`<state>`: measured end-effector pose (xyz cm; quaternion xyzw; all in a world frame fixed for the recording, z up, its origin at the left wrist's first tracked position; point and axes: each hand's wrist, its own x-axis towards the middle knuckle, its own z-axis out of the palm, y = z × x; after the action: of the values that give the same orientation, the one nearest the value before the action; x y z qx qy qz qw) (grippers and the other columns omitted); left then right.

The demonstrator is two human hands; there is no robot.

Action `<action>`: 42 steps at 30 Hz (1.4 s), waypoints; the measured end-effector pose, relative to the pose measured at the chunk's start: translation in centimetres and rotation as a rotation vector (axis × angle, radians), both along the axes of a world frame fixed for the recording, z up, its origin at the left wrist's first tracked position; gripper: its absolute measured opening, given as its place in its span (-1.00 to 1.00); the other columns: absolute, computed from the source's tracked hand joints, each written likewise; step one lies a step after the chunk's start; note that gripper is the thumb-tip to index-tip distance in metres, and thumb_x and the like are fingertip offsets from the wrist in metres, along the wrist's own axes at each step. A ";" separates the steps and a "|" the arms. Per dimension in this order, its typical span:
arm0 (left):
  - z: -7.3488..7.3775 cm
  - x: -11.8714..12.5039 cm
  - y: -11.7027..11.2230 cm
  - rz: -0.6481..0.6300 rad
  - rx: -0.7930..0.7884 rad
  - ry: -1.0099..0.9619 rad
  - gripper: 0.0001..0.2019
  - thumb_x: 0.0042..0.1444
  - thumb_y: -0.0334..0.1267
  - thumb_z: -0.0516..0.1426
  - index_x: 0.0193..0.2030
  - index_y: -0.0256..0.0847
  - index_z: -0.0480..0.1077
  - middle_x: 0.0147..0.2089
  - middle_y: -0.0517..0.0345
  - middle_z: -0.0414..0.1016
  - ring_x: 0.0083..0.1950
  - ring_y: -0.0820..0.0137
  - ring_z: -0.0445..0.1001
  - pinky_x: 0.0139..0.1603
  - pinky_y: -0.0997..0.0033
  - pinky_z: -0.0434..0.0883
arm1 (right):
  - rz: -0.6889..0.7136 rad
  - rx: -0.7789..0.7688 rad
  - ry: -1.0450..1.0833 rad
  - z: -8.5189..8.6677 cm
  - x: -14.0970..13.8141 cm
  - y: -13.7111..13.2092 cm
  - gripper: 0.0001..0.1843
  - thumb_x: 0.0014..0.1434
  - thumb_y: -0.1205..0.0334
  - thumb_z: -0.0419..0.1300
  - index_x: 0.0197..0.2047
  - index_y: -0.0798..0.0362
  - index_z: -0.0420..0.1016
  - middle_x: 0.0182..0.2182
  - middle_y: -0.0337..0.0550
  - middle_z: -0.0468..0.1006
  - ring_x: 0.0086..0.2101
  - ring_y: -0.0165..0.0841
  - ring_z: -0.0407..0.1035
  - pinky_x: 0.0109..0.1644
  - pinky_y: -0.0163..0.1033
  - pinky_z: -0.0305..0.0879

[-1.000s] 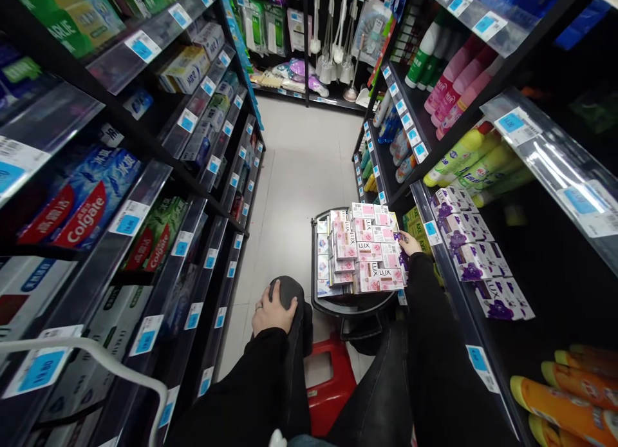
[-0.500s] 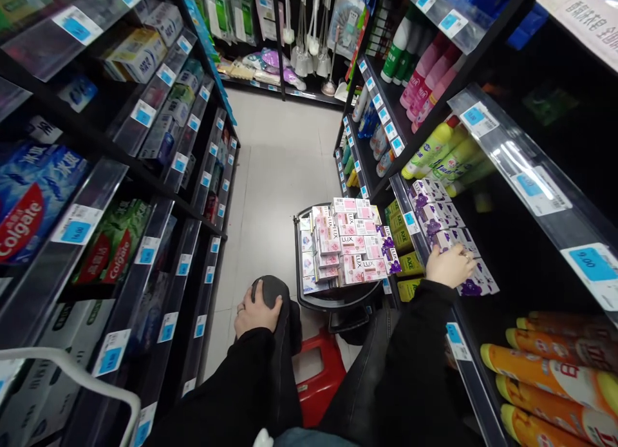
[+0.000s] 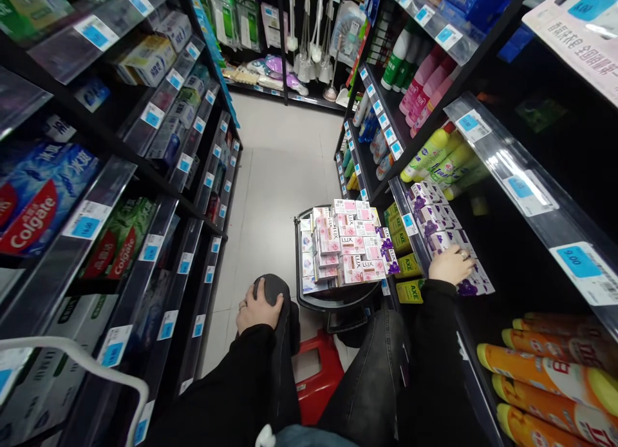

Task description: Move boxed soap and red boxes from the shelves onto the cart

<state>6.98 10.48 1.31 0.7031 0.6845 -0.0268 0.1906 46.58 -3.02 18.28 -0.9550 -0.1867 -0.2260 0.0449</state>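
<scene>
My left hand [image 3: 259, 304] rests on my left knee, fingers spread over the dark jeans. On the right, my right hand [image 3: 451, 265] lies on top of the white-and-purple soap boxes [image 3: 437, 218] on a low shelf, fingers stretched over them and no box lifted. These boxes sit in rows, several deep, and the hand covers part of them. Between my knees and the shelf, a pile of pink LUX soap boxes [image 3: 352, 244] is stacked on a black-rimmed basket [image 3: 333, 302]. A few purple LUX boxes [image 3: 387, 248] lie at the pile's right edge.
Green AXE packs [image 3: 409, 266] stand beside the purple soap. Yellow bottles [image 3: 427, 154] are behind it and orange bottles [image 3: 545, 370] nearer me. A red stool [image 3: 321, 382] is below me. Toothpaste shelves [image 3: 159, 221] line the left; tiled floor [image 3: 284, 157] runs between.
The view has shifted slightly. My right hand stays on the purple soap boxes with barely any movement, and my left hand remains on my knee.
</scene>
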 end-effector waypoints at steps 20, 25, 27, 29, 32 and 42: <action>-0.4 -0.1 0.0 -0.013 0.022 0.012 -0.30 0.23 0.10 -0.02 0.45 -0.14 0.06 0.39 -0.07 0.13 0.09 -0.03 0.37 0.04 0.04 0.39 | 0.787 1.464 1.487 2.7 -6.7 3.0 -0.59 0.10 -0.19 0.22 -0.08 -0.14 0.49 -0.26 -0.15 0.47 -0.36 -0.37 0.33 -0.33 -0.27 0.40; -0.2 -0.1 -0.2 -0.009 0.050 0.014 -0.30 0.23 0.08 0.01 0.44 -0.17 0.08 0.38 -0.10 0.15 0.09 -0.01 0.37 0.05 0.07 0.39 | 0.435 0.753 1.110 -0.4 -3.1 9.5 -0.64 0.29 0.06 0.02 0.01 0.09 0.44 -0.12 0.00 0.51 -0.10 -0.26 0.42 0.01 -0.12 0.42; -0.2 -0.1 -0.3 -0.017 0.068 0.011 -0.31 0.23 0.07 0.01 0.44 -0.17 0.09 0.37 -0.10 0.17 0.08 -0.01 0.37 0.05 0.07 0.39 | 0.249 0.480 0.839 -2.1 -1.6 12.2 -0.65 0.31 0.19 -0.01 0.04 0.20 0.39 -0.05 0.14 0.48 0.01 -0.18 0.37 0.14 -0.06 0.33; -0.2 -0.2 -0.4 -0.024 0.073 0.015 -0.32 0.23 0.06 0.01 0.43 -0.17 0.10 0.36 -0.08 0.18 0.08 -0.01 0.37 0.04 0.07 0.40 | 0.152 0.370 0.714 -3.6 -0.4 14.4 -0.62 0.30 0.27 0.01 0.11 0.30 0.32 0.05 0.31 0.40 0.12 -0.07 0.28 0.23 0.01 0.21; -0.3 -0.3 -0.4 -0.021 0.078 0.036 -0.34 0.23 0.04 0.02 0.43 -0.17 0.12 0.36 -0.06 0.19 0.09 0.01 0.38 0.04 0.08 0.41 | 0.095 0.300 0.655 -5.7 1.0 16.8 -0.58 0.31 0.29 0.00 0.15 0.38 0.25 0.08 0.45 0.31 0.13 0.00 0.26 0.22 0.04 0.19; -0.1 -0.7 -0.4 -0.030 0.103 0.069 -0.36 0.24 0.00 0.04 0.41 -0.17 0.15 0.35 -0.05 0.22 0.12 0.03 0.38 0.06 0.13 0.41 | 0.002 0.111 0.582 -12.1 3.7 20.8 -0.55 0.38 0.22 -0.10 0.19 0.38 0.21 0.10 0.49 0.25 0.06 -0.07 0.34 0.13 -0.04 0.28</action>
<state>6.24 10.07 1.17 0.7210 0.6804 -0.0188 0.1300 50.32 17.82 6.20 -0.9756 -0.1543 0.0475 0.1491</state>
